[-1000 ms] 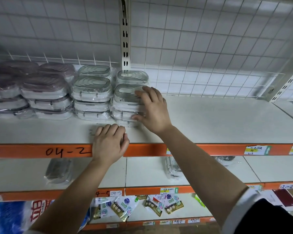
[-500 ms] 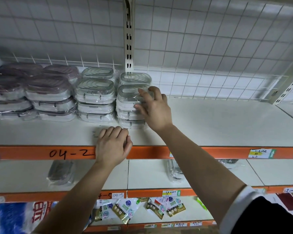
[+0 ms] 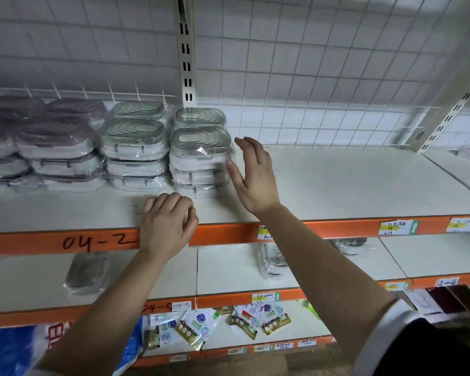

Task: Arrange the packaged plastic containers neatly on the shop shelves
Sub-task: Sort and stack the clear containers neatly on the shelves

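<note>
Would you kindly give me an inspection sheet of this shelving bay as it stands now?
Surface: white top shelf with orange front edge, marked 04-2.
Job's things: wrapped clear-lidded plastic containers and purple-lidded ones, stacked at the left.
Clutter: loose wrapped containers on the lower shelf; printed foil sachets below.
Grippers: right hand open beside the rightmost stack; left hand curled on the shelf edge.
Cables: nothing seen.
Surroundings: white wire grid back panel, slotted upright.
</note>
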The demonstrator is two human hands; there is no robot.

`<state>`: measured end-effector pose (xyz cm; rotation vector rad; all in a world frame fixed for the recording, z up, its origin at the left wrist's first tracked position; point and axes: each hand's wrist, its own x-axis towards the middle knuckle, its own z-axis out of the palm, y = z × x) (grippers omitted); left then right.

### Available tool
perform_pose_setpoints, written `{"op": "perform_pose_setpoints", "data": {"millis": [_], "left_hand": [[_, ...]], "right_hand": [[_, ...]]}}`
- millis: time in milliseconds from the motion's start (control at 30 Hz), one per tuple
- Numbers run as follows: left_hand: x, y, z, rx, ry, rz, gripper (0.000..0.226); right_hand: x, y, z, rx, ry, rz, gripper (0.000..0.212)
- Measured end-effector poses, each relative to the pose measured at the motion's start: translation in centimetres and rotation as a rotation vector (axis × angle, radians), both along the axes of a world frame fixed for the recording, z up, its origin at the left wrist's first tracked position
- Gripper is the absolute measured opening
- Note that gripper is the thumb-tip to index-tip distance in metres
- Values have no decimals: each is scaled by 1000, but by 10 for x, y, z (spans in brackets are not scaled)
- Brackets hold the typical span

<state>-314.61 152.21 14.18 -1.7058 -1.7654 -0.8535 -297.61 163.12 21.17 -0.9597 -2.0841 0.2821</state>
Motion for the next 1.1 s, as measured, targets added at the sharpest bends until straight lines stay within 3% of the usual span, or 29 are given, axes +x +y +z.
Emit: {"op": "perform_pose_setpoints", "data": {"millis": [333, 867, 1100], "left_hand": [[72, 5, 12, -26, -54, -87, 20], [261, -10, -14, -150, -38, -138, 20], [310, -15, -70, -375, -177, -90, 28]], "right_hand": [[98, -5, -20, -70, -82, -143, 31], [282, -30, -67, 32, -107, -194, 12], [321, -36, -136, -207, -214, -102, 23]]}}
